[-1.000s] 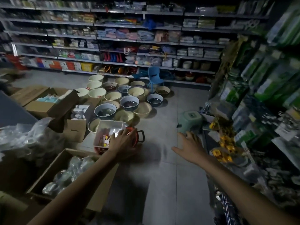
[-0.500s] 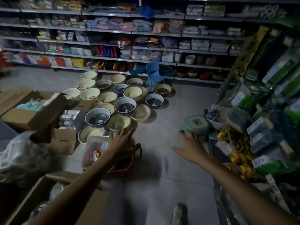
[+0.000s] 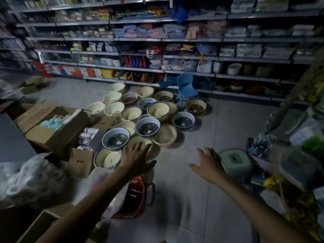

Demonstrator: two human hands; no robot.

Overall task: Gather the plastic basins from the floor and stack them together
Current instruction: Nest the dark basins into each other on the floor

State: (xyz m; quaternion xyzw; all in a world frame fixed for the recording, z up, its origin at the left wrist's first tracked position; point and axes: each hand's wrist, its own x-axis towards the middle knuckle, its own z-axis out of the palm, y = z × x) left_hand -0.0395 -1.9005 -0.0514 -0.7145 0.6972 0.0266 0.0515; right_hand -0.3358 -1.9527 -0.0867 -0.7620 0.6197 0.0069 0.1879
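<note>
Basins (image 3: 149, 118) sit clustered on the floor (image 3: 219, 134) ahead, below the shelves (image 3: 192, 39). Left hand (image 3: 135, 158) spread flat above the nearest basin (image 3: 140, 142), holding nothing. Right hand (image 3: 208, 163) spread, empty, beside a green stool (image 3: 235, 162).

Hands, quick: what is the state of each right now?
Left hand: open, fingers spread, holding nothing.
Right hand: open, fingers spread, holding nothing.

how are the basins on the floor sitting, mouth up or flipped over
Mouth up: the basins all show their insides, though several lean on their neighbours.
</note>
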